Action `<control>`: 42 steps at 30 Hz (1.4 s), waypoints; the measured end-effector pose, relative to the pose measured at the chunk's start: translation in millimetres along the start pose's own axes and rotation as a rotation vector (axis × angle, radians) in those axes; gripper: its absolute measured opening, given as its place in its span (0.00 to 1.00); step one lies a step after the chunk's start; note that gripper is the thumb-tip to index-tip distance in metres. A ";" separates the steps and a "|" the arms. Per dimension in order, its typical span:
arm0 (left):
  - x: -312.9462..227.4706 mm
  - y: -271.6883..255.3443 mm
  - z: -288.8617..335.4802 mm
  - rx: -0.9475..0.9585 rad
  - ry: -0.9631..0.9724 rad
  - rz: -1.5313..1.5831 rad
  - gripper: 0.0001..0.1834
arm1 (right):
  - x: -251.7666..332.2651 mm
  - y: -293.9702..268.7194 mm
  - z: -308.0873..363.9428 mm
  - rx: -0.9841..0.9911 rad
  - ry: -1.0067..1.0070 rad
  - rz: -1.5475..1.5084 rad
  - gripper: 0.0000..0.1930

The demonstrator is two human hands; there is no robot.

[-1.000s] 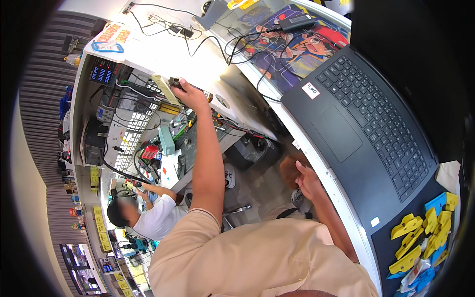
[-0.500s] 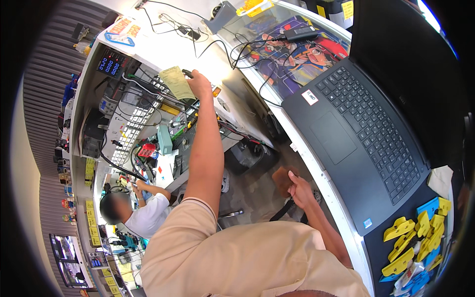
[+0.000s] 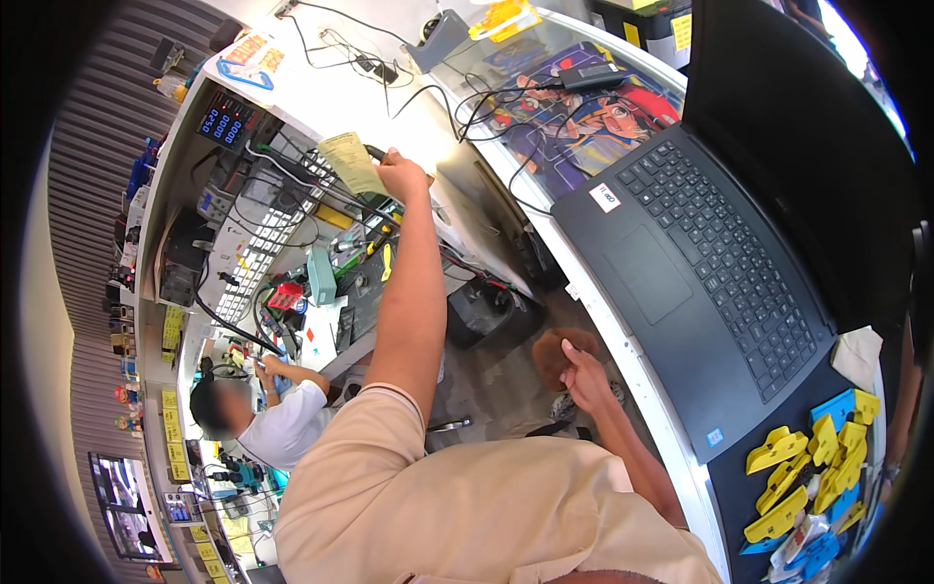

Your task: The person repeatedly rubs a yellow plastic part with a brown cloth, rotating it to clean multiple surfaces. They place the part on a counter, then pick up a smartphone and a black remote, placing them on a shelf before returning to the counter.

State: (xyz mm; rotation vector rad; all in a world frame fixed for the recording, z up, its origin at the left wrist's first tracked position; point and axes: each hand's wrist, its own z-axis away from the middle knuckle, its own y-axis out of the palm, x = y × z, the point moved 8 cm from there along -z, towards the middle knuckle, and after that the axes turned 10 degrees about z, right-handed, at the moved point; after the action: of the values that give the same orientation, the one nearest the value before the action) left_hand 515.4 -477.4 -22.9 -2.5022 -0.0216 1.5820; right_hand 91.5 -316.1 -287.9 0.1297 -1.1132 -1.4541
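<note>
My left hand (image 3: 404, 177) reaches out over the far workbench, its fingers closed on a pale yellow paper slip (image 3: 351, 164) with print on it. A short dark piece (image 3: 375, 153) sticks out beside the slip; its kind I cannot make out. Lower and to the right, my right hand (image 3: 587, 382) is held near the white counter edge, thumb and fingers drawn together. Behind and around its fingertips shows a brown, rounded, flat thing (image 3: 552, 358); whether the fingers grip it is unclear. An open black laptop (image 3: 647, 268) stands on the counter to the right.
Yellow and blue plastic clips (image 3: 778, 513) lie in front of the laptop. A black power adapter (image 3: 592, 76) with cables rests on a printed mat (image 3: 574, 127). Tools and wires crowd the left bench, around a grey-green box (image 3: 322, 275). A seated person (image 3: 282, 423) works there.
My left hand has shifted slightly right and down with the slip. My right hand has moved a little left, and more of the brown thing shows above its fingers.
</note>
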 end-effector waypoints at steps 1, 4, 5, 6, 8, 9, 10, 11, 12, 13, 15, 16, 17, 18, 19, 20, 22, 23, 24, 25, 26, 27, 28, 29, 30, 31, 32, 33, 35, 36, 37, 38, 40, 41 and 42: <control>7.5 -5.2 2.5 -0.036 -0.001 0.117 0.35 | -2.4 1.4 1.0 0.012 0.008 0.009 0.14; 17.6 -9.9 25.9 -0.133 -0.152 0.124 0.32 | -6.4 -1.5 5.1 0.040 0.033 0.045 0.15; 17.5 -7.6 28.8 -0.139 -0.152 0.182 0.31 | -7.0 -2.0 3.8 0.007 0.003 0.021 0.15; 14.2 -4.0 32.1 -0.121 -0.144 0.227 0.31 | -4.9 -0.4 3.5 0.007 -0.038 -0.016 0.15; 30.0 -22.4 16.4 -0.191 -0.038 0.205 0.30 | -8.3 6.5 17.3 0.003 -0.025 0.082 0.16; 32.6 -18.6 14.9 -0.161 -0.020 0.192 0.30 | -10.4 4.2 16.0 -0.007 -0.030 0.076 0.17; 33.5 -13.6 17.3 -0.123 -0.007 0.186 0.30 | -13.2 0.6 12.6 -0.026 -0.042 0.068 0.17; 34.7 -8.3 21.4 -0.079 0.008 0.181 0.30 | -17.3 -3.3 11.4 -0.048 -0.057 0.057 0.18; 31.4 22.6 57.2 0.009 -0.236 0.492 0.28 | -7.5 -19.4 16.7 -0.132 -0.079 0.091 0.19; 61.2 10.2 43.5 -0.039 -0.302 0.426 0.27 | -10.0 -6.7 27.1 -0.154 -0.065 0.129 0.20; 87.4 15.8 32.6 0.041 -0.341 0.427 0.26 | -15.9 -1.2 39.1 -0.205 -0.077 0.168 0.22; 94.8 21.7 28.0 0.095 -0.332 0.431 0.26 | -22.9 -5.1 38.7 -0.217 -0.100 0.172 0.24; 103.0 27.8 24.9 0.154 -0.331 0.436 0.25 | -28.8 -11.0 39.4 -0.235 -0.128 0.174 0.25; 109.9 34.7 23.4 0.215 -0.327 0.442 0.25 | -37.2 -18.5 42.2 -0.293 -0.159 0.150 0.25; 116.5 40.2 22.6 0.278 -0.321 0.445 0.25 | -46.8 -25.8 46.0 -0.354 -0.195 0.118 0.25; 125.4 42.6 26.0 0.338 -0.313 0.443 0.25 | -52.9 -32.7 55.1 -0.420 -0.234 0.080 0.26; 148.9 31.7 21.2 0.426 -0.282 0.424 0.25 | -54.2 -8.7 92.4 -0.302 -0.315 -0.040 0.25; 160.1 21.9 24.2 0.453 -0.259 0.404 0.26 | -54.1 4.3 116.0 -0.245 -0.368 -0.090 0.24; 170.4 10.7 38.4 0.462 -0.221 0.365 0.26 | -64.6 0.8 136.3 -0.328 -0.338 -0.164 0.23; 182.2 3.8 53.3 0.470 -0.185 0.329 0.26 | -76.6 -6.3 152.0 -0.353 -0.370 -0.241 0.22; 179.7 -4.5 112.6 0.479 -0.155 0.206 0.27 | -93.9 -26.5 176.2 -0.411 -0.405 -0.319 0.21; 189.2 -20.7 126.6 0.516 -0.051 0.147 0.28 | -100.7 -28.3 193.5 -0.397 -0.443 -0.269 0.20; 197.1 -30.6 166.3 0.722 0.012 0.083 0.29 | -110.9 -32.9 213.2 -0.398 -0.475 -0.218 0.19; 204.9 -47.8 211.7 0.858 0.038 0.091 0.27 | -119.1 -33.0 229.9 -0.387 -0.502 -0.160 0.18; 216.1 -66.7 266.2 1.008 -0.031 0.110 0.25 | -126.8 -34.7 247.9 -0.399 -0.535 -0.160 0.18; 227.6 -90.2 328.2 1.187 -0.140 0.123 0.23 | -137.1 -36.3 268.1 -0.414 -0.565 -0.159 0.18; 240.3 -121.4 384.1 1.356 -0.276 0.112 0.21 | -144.7 -33.3 283.3 -0.407 -0.579 -0.144 0.18; 248.0 -150.7 441.7 1.524 -0.407 0.070 0.19 | -148.1 -25.3 312.7 -0.401 -0.585 -0.200 0.17; 236.5 -205.6 560.2 1.851 -0.577 -0.012 0.15 | -178.7 -52.3 370.8 -0.554 -0.651 -0.256 0.17; 226.4 -233.2 608.7 1.991 -0.623 -0.056 0.13 | -196.5 -64.7 399.1 -0.620 -0.676 -0.284 0.16; 209.5 -251.7 651.0 2.115 -0.631 -0.073 0.12 | -209.5 -75.6 431.1 -0.641 -0.788 -0.335 0.16; 192.0 -271.2 692.4 2.229 -0.625 -0.090 0.10 | -232.1 -89.1 467.2 -0.727 -0.829 -0.363 0.16; 154.2 -311.1 751.2 2.415 -0.587 -0.125 0.10 | -265.6 -101.2 536.4 -0.861 -0.906 -0.420 0.17; 119.2 -334.8 793.5 2.540 -0.530 -0.127 0.10 | -302.6 -144.3 560.1 -0.959 -0.935 -0.436 0.22; 104.3 -349.5 823.0 2.635 -0.480 -0.160 0.10 | -328.8 -150.4 596.8 -1.038 -0.960 -0.506 0.23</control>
State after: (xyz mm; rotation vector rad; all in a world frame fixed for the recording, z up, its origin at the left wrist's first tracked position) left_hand -148.5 -3.3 -403.6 -0.0244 0.9309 0.5659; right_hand -322.7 243.6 -242.3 -1.1988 -0.9012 -2.4929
